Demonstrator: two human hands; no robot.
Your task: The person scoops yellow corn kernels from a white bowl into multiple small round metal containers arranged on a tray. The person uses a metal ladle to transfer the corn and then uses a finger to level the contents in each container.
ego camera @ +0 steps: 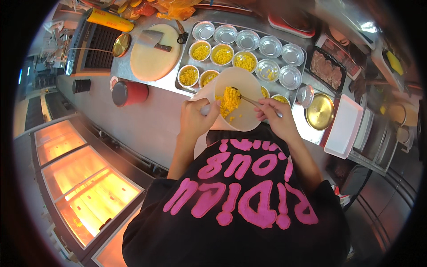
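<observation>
My left hand [197,116] grips the handle of a white plastic pitcher [248,80], tilted so its inside shows. A metal spoon [250,101] is held in my right hand [275,115], its bowl inside the pitcher and heaped with yellow corn kernels [230,97]. More kernels cling to the pitcher's inner wall. Beyond it lies a metal tray [220,27] with rows of round foil cups. Several cups, such as one foil cup with corn [222,55], hold kernels; one foil cup [268,70] has only a few. The empty foil cups [247,40] fill the far row. The pitcher hides part of the nearest row.
Left of the tray, a cleaver [150,38] lies on a round cutting board [155,63], with scissors [181,33] beside it. To the right are a gold-coloured metal dish [320,111], a white plastic bin [343,126] and a black tray of raw meat [327,68].
</observation>
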